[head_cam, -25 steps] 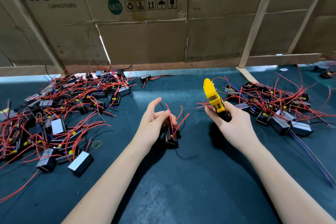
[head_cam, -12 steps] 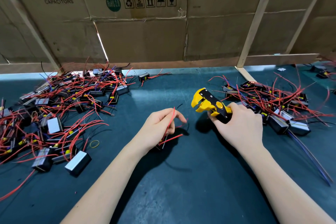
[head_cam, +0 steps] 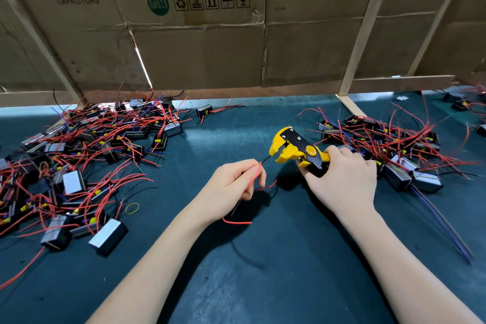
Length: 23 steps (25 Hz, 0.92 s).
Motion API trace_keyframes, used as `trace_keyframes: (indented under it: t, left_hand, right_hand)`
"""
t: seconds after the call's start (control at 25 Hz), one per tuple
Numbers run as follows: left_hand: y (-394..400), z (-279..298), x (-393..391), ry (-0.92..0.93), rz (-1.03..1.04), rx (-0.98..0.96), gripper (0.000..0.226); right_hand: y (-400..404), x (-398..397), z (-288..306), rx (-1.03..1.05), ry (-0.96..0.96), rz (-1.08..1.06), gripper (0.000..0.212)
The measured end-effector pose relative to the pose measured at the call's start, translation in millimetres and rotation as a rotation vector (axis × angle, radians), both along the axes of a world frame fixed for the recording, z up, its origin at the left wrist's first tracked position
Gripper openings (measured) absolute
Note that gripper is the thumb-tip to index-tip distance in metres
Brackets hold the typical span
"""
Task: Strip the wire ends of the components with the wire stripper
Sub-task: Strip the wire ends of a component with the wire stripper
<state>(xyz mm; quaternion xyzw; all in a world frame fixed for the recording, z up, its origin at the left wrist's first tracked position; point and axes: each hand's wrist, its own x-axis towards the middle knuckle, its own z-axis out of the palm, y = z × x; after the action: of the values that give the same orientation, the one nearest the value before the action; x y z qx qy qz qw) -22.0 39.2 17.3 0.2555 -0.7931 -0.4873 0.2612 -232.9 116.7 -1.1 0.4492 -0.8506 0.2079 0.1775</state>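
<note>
In the head view, the cardboard wall (head_cam: 200, 55) behind the table (head_cam: 263, 284) carries printed writing: "AiSHi" with "CAPACITORS" below it at the upper left, part of the same name at the upper right, a green round label "RoHS 2.0", and a row of packing symbols, one with the number 5. The left hand (head_cam: 231, 189) is over the middle of the table, and its fingers (head_cam: 253, 169) are curled together and pinch a red wire (head_cam: 252, 181) whose end points up toward the tool. A thin black wire end sticks out next to it. The component of this wire is hidden under the hand. The right hand (head_cam: 344, 181) grips the handles of the yellow and black wire stripper (head_cam: 294, 148), with its fingers curled around them; the jaws of the tool stand open, just beside the wire ends but apart from them. On the left lies a big pile of components (head_cam: 86, 160) with red wires, and a yellow rubber band (head_cam: 132, 208) lies near its edge. A second pile (head_cam: 389, 144) lies on the right, touching the right hand's far side. Between the two piles the dark green table surface is open toward the wall and toward the near edge. A wooden strip (head_cam: 349, 105) lies on the table behind the right pile.
</note>
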Motion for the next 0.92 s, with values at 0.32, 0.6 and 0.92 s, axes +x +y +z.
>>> trace_keyframes:
  t: [0.32, 0.6, 0.92]
  left_hand:
    - [4, 0, -1, -0.060, -0.004, -0.037, 0.034]
    - [6, 1, -2, -0.119, -0.001, -0.078, 0.034]
    - [2, -2, 1, -0.089, 0.017, -0.092, 0.021]
  right_hand:
    - [-1, 0, 4, 0.014, 0.095, 0.013, 0.048]
    - [0, 1, 8, 0.086, 0.130, 0.015, 0.044]
    - [-1, 3, 10, -0.010, 0.093, 0.012, 0.046]
